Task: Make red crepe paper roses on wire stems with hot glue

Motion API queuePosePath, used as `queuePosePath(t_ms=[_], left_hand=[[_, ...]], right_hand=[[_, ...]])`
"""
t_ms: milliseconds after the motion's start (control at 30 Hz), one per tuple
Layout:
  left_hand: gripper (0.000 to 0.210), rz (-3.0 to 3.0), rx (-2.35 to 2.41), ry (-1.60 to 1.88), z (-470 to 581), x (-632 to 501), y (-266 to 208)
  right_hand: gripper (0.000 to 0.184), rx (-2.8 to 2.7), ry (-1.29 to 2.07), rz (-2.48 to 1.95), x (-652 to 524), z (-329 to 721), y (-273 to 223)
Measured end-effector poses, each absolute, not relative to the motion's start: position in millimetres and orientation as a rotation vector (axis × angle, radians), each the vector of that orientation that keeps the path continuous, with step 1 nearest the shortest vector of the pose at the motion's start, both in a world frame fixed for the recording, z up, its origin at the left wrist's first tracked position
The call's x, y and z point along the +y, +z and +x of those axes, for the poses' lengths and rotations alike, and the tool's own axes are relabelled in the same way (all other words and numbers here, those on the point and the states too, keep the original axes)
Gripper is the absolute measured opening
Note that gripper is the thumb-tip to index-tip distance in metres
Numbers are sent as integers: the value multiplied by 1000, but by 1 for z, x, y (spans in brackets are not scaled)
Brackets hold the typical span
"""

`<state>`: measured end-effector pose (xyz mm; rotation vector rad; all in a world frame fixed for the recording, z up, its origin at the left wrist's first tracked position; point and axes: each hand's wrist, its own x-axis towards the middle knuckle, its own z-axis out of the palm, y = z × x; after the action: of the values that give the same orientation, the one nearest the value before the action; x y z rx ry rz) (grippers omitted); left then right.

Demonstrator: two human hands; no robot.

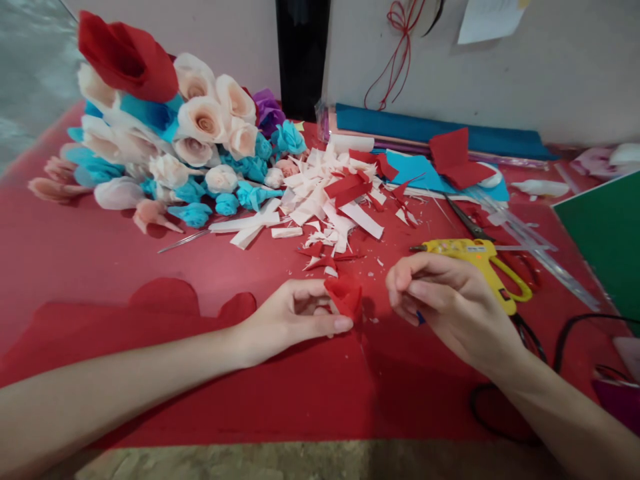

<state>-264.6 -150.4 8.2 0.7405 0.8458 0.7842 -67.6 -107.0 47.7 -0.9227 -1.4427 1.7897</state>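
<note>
My left hand [305,313] is closed around a small red paper flower [345,297], a curled cone of petals held between thumb and fingers. To its right, apart from the flower, my right hand [440,300] is raised with thumb and fingertips pinched together; whether anything lies between them I cannot make out. A small blue bit [421,318] shows just below those fingers. Behind the right hand lies a yellow glue gun [463,249], partly covered by it. Red paper pieces [165,300] with rounded edges lie by my left forearm.
Finished paper flowers [203,121] in white, blue and red are heaped at the back left. Paper scraps [320,193] cover the middle back. Scissors [467,217], clear glue sticks [550,257] and a black cable [565,333] lie at the right. A green board [605,227] stands at the right edge.
</note>
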Motion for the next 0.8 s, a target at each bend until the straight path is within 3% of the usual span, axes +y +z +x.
queuePosePath(t_ms=[800], left_hand=[[15, 733, 844, 792, -265, -150, 7]], right_hand=[[18, -1123, 2087, -858, -105, -71, 53]])
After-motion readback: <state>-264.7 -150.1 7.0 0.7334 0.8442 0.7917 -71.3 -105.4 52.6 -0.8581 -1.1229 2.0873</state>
